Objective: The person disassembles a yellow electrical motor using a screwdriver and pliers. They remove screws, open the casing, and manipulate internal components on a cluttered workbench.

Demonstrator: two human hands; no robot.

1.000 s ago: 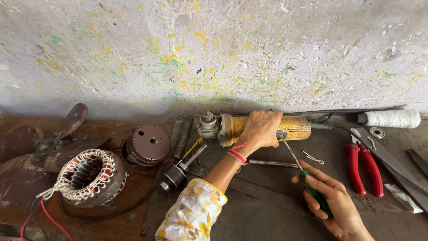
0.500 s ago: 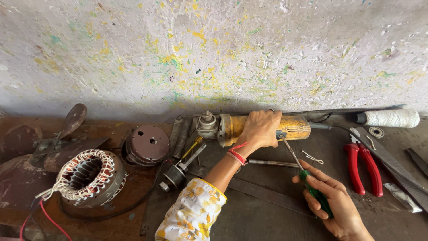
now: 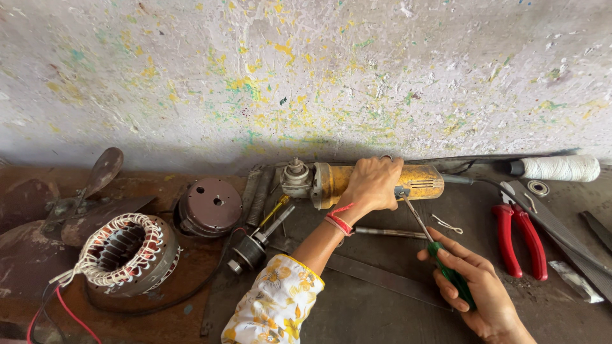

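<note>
My left hand [image 3: 371,183] grips the body of a worn yellow angle grinder [image 3: 426,180] that lies on its side against the wall, its metal gear head [image 3: 296,178] pointing left. My right hand [image 3: 479,292] holds a green-handled screwdriver [image 3: 450,274]. The screwdriver's thin shaft [image 3: 417,218] reaches up and its tip touches the grinder body just right of my left hand. A red thread is tied around my left wrist, and a floral sleeve covers that forearm.
A wound motor stator [image 3: 121,251] with red wires sits at the left, next to a round brown end cover [image 3: 210,205]. A rotor shaft [image 3: 255,245] lies near my forearm. Red-handled pliers [image 3: 519,234], a white thread spool [image 3: 561,167], a washer [image 3: 539,187] and metal strips lie at the right.
</note>
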